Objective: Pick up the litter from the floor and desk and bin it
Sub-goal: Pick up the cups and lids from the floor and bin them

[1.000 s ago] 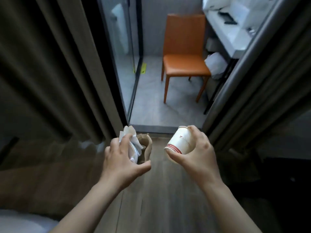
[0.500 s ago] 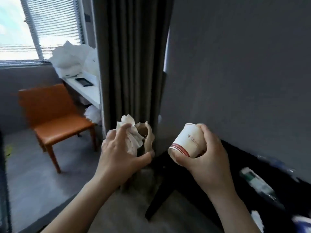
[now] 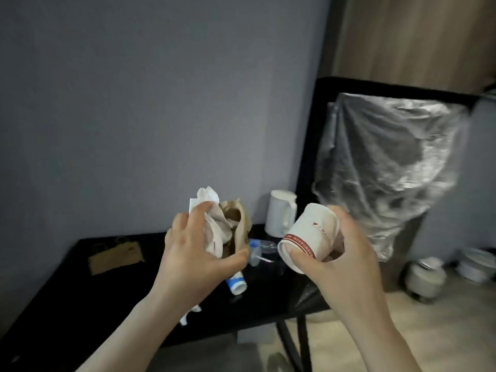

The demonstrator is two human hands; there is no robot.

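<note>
Clutching crumpled tissue and brown paper (image 3: pixel 226 226), the left hand (image 3: pixel 196 253) is closed; the right hand (image 3: pixel 341 261) grips a tilted paper cup (image 3: pixel 308 237). Beyond, a black desk (image 3: pixel 80 285) holds a white tube (image 3: pixel 236 284) and white jug (image 3: pixel 280 216).

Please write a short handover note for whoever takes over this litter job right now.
Left hand: shut on a wad of tissue and brown paper.
Right hand: shut on a paper cup, tilted on its side.
Done: these pieces are picked up; nothing is seen binned.
Left: the desk holds a tube, a white scrap and a paper bag. No bin clearly in view.
</note>
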